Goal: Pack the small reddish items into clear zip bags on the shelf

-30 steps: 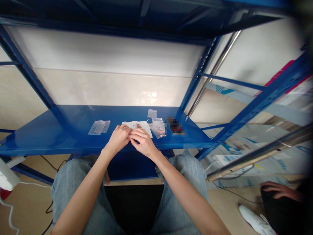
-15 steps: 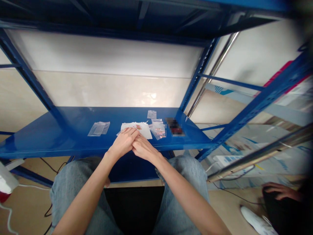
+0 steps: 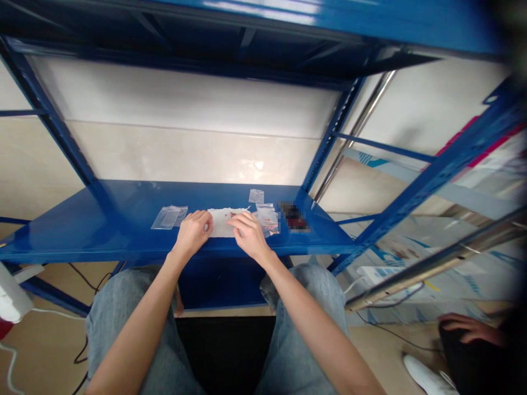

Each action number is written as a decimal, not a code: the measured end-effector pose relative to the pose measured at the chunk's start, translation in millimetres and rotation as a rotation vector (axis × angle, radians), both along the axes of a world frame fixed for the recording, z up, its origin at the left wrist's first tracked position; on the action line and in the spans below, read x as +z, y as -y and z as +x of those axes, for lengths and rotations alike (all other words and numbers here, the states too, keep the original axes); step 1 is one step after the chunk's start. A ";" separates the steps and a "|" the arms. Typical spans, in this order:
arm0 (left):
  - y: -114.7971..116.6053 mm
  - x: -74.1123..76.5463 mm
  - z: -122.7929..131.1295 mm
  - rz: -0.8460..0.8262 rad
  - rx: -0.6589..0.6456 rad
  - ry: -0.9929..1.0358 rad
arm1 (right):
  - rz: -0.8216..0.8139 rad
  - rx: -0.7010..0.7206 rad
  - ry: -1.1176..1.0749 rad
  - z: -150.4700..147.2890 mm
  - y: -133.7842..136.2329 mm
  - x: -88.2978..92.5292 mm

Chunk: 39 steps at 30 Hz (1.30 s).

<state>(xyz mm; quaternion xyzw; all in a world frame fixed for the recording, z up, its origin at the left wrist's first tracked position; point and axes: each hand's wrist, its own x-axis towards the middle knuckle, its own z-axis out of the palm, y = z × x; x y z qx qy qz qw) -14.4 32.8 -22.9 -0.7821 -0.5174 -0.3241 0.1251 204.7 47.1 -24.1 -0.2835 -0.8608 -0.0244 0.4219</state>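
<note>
A white sheet (image 3: 220, 224) lies near the front edge of the blue shelf (image 3: 132, 200), with small reddish pieces on it. At its left edge is my left hand (image 3: 195, 230), fingers curled together; whether they hold anything is too small to tell. Over the sheet's right part, my right hand (image 3: 247, 230) has its thumb and fingertips pinched close together, and any item between them cannot be made out. Just right of that hand lies a clear bag (image 3: 269, 218) with reddish contents. Flat clear bags (image 3: 168, 218) rest left of my left hand.
A small clear bag (image 3: 256, 196) lies behind the filled one. A pixelated dark object (image 3: 293, 216) is at the shelf's right. Blue posts frame both sides, with an upper shelf overhead. Another person's hand (image 3: 473, 327) shows at the lower right.
My hands were together over the front of the sheet; they have separated, the left moving left and the right moving right. More of the sheet shows between them. The view has shifted slightly.
</note>
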 end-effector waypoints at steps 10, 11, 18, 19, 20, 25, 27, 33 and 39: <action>2.7 -13.2 17.7 0.021 -0.036 0.004 | -0.143 -0.191 0.086 10.3 -67.4 -9.6; 2.0 -13.9 17.2 0.014 -0.039 0.004 | -0.142 -0.186 0.106 8.0 -68.5 -11.1; 0.9 -14.4 14.7 -0.019 -0.004 0.151 | -0.112 -0.167 0.150 -0.6 -71.4 -19.3; 1.7 -13.9 14.9 -0.026 0.002 0.167 | -0.111 -0.171 0.147 -0.9 -71.1 -19.4; 2.4 -13.3 15.0 -0.032 0.009 0.181 | -0.107 -0.175 0.146 -1.1 -70.4 -19.2; 3.3 -12.9 15.4 -0.054 0.036 0.221 | -0.061 -0.177 0.124 -2.5 -62.0 -14.9; 2.4 -13.8 15.4 -0.066 0.047 0.203 | -0.061 -0.177 0.098 -2.9 -58.0 -13.5; 0.8 -16.0 16.1 -0.111 0.075 0.128 | -0.112 -0.191 0.073 -0.7 -54.9 -14.6; 1.4 -16.1 17.1 -0.091 0.065 0.109 | -0.157 -0.202 0.058 -0.3 -56.6 -14.8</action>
